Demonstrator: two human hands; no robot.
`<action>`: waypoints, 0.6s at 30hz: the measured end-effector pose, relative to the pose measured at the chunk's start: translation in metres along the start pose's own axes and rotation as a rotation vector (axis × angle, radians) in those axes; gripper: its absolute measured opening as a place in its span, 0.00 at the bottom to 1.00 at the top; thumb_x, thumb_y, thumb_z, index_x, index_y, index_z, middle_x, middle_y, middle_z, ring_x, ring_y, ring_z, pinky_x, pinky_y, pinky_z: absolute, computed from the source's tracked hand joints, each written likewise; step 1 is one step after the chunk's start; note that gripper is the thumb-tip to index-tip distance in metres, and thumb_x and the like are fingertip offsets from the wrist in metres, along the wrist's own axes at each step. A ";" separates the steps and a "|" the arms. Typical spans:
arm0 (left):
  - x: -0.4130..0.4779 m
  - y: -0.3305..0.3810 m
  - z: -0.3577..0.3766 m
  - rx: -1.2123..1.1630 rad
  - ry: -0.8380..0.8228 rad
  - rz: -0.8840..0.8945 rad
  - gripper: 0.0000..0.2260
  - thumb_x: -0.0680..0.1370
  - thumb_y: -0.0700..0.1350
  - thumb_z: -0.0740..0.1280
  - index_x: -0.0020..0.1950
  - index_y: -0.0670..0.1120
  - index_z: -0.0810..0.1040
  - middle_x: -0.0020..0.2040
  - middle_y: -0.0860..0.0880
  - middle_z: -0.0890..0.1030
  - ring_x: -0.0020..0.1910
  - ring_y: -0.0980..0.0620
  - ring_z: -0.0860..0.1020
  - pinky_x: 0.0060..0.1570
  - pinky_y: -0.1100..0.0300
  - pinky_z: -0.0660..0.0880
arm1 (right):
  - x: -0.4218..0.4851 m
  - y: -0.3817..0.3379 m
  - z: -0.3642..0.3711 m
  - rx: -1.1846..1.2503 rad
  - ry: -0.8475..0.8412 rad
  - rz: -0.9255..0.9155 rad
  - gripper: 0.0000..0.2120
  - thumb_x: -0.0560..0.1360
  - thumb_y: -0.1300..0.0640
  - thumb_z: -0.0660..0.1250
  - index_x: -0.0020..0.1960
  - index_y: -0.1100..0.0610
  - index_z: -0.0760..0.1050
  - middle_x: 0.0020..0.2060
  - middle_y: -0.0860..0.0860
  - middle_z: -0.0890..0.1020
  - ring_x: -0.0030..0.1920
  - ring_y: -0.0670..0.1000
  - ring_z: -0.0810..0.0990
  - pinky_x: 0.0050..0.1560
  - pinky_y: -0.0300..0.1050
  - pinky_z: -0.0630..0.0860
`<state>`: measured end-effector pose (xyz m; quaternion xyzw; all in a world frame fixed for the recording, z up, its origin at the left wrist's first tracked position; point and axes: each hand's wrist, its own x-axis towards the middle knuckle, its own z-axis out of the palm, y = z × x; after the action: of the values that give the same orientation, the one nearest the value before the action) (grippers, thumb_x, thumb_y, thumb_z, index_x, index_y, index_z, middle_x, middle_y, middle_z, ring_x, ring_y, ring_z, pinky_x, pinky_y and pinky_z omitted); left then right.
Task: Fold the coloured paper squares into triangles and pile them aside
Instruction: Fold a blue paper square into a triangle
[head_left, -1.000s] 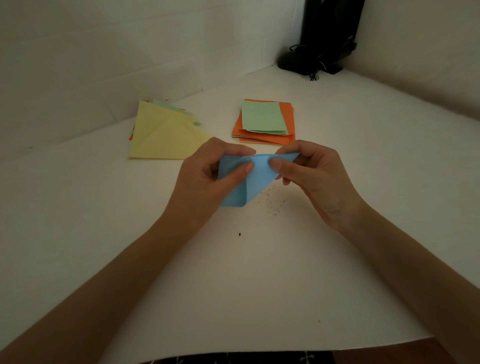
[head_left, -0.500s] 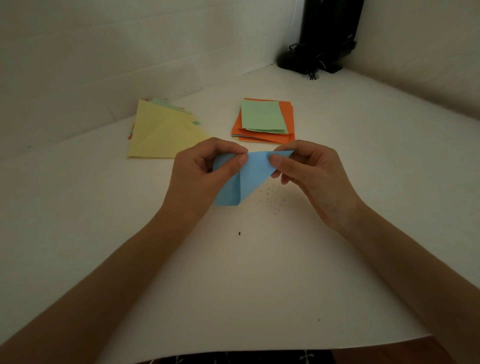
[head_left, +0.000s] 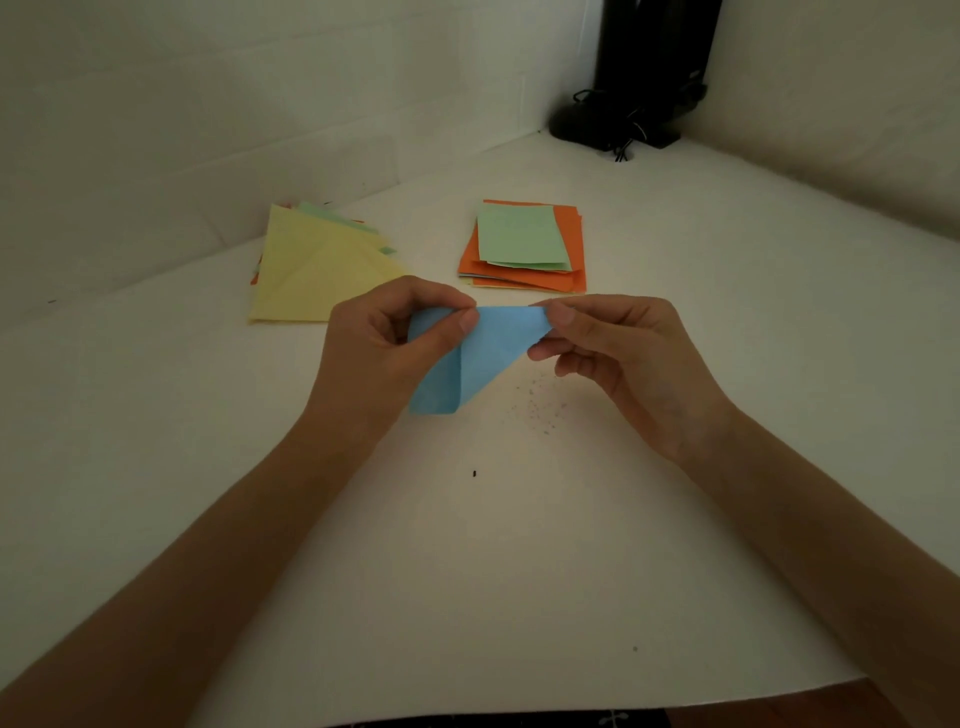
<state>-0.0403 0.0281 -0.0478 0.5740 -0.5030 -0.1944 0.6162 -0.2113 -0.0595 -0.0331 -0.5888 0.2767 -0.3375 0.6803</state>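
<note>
— What sits on the white table (head_left: 519, 571)?
— Two heaps at the far side, apart from each other; the folded triangles (head_left: 317, 270), yellow on top, lie left, and the stack of squares (head_left: 524, 244), green over orange, lies right; kept separate, I'd judge, so done pieces never mix with flat ones.
— And the blue sheet (head_left: 493, 353)?
— In front of both heaps, near the table's middle; doubled over into a rough triangle, long edge up, point down; the bend looks rounded, not creased; whether the point touches the table I can't tell.
— How is it held?
— The left hand (head_left: 384, 358) pinches the top edge near its middle, thumb and forefinger curled on it; the right hand (head_left: 628, 364) pinches the right corner, its other fingers bent loosely beneath; stretched so, probably, to match the corners before pressing.
</note>
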 end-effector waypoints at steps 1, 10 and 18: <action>0.001 0.000 -0.001 0.006 -0.020 -0.010 0.07 0.71 0.40 0.72 0.41 0.52 0.79 0.37 0.63 0.81 0.40 0.64 0.77 0.42 0.70 0.71 | 0.000 0.000 0.000 -0.071 0.016 -0.021 0.05 0.72 0.61 0.67 0.45 0.57 0.82 0.34 0.50 0.84 0.35 0.48 0.82 0.34 0.37 0.75; 0.002 0.006 -0.003 0.033 -0.335 -0.267 0.04 0.73 0.38 0.71 0.40 0.46 0.80 0.34 0.56 0.80 0.35 0.62 0.76 0.36 0.72 0.71 | -0.001 0.004 0.000 -0.472 -0.063 -0.202 0.12 0.75 0.66 0.67 0.45 0.49 0.81 0.33 0.47 0.84 0.31 0.43 0.79 0.36 0.35 0.76; -0.002 0.007 0.004 0.037 -0.264 -0.151 0.07 0.73 0.40 0.71 0.39 0.51 0.81 0.33 0.57 0.81 0.34 0.64 0.76 0.37 0.71 0.71 | -0.001 0.005 0.002 -0.304 -0.055 -0.071 0.05 0.74 0.64 0.67 0.47 0.58 0.81 0.35 0.50 0.83 0.34 0.46 0.80 0.37 0.38 0.76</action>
<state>-0.0467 0.0296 -0.0430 0.5909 -0.5386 -0.3043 0.5178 -0.2094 -0.0574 -0.0380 -0.7034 0.2851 -0.2993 0.5782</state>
